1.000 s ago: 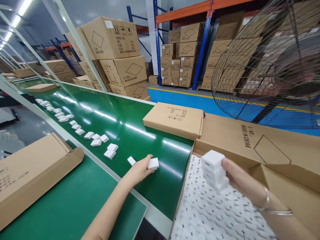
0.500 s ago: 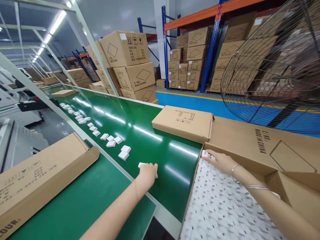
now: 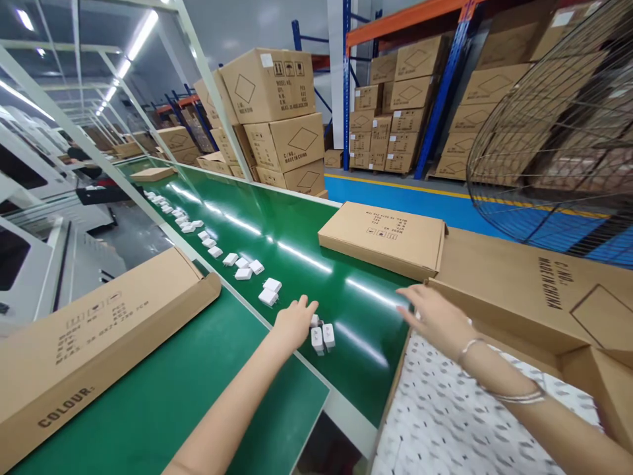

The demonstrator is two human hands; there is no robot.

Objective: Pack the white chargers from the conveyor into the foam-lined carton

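Left hand [image 3: 295, 321] is resting fingers-down on the belt [image 3: 237, 231], loosely curled against two white chargers [image 3: 322, 338] just right of it, standing on end, touching each other; grip isn't closed round them. Right hand [image 3: 435, 318] is hovering flat, fingers spread, holding nothing, over the near rim of the open carton [image 3: 524, 343] filled with a white layer. More chargers [image 3: 257, 277] are trailing away beyond the left hand in a loose line. A flat box [image 3: 383, 237] is lying just beyond the right hand.
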